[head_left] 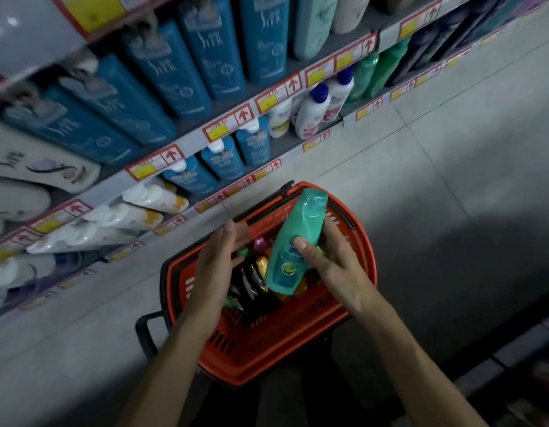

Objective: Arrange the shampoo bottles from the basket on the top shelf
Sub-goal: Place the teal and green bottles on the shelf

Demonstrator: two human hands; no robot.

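Right hand [331, 263] grips a green shampoo bottle [298, 238] round its lower body, thumb across the label, cap end tilted toward twelve o'clock. The hold appears suited to lifting it clear and carrying it to the shelving. Left hand [217, 257], at nine o'clock of the bottle, is released, with fingers straight and touching nothing visible; it is probably ready to steady the bottle or take it over. Both hover over the red basket [261, 362], which stands on the tiled floor [452, 180] and holds further bottles [251, 285], dark and coloured, lying jumbled. From ten to one o'clock run stocked shelves [187, 140]; blue bottles [187, 72] fill one tier. The top shelf cannot be identified from here.
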